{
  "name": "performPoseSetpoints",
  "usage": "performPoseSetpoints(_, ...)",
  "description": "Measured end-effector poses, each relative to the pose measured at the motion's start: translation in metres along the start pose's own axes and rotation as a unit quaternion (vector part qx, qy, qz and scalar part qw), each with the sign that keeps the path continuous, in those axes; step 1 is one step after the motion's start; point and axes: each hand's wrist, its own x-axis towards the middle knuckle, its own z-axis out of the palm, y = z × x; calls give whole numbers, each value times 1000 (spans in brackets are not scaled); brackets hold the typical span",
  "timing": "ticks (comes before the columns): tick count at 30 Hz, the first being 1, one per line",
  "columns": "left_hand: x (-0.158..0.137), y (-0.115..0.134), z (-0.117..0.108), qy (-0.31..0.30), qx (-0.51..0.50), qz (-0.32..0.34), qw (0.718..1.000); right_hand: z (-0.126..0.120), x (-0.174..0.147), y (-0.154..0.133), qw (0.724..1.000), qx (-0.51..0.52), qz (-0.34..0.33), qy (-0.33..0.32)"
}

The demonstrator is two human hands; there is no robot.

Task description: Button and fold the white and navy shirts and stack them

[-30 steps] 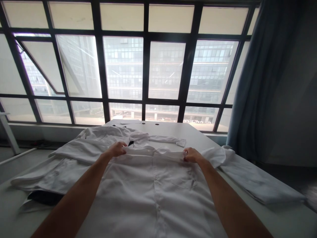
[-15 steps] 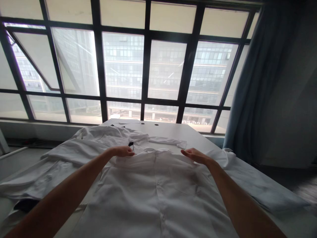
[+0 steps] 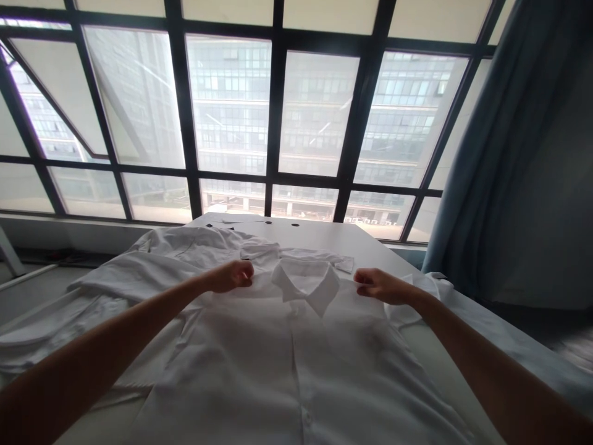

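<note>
the bare left hand (image 3: pixel 234 276) and bare right hand (image 3: pixel 382 286) pinch the shoulders of a white collared button-front cloth shirt (image 3: pixel 324 355), fingers curled closely

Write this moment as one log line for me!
left hand: holding white shirt | right hand: holding same shirt | collar: between both hands

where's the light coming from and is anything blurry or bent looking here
Head view: backlit through the window, which looks washed out, leaving the curtain dim; head view: the white button-front shirt looks soft across the chest, perhaps motion blur, its collar clearer; head view: outer window bars slant, suggesting wide-angle distortion.
</note>
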Motion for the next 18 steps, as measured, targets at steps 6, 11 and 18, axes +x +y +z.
performPoseSetpoints(6,6,9,-36,144,101,26,984,-18,15,5,997,3,2,78)
performPoseSetpoints(11,27,3,-64,122,249,12,961,-33,45,11,987,-71,30,141)
performPoseSetpoints(18,79,9,-64,261,440,-123,850,-26,110,-10,899,-244,152,330)
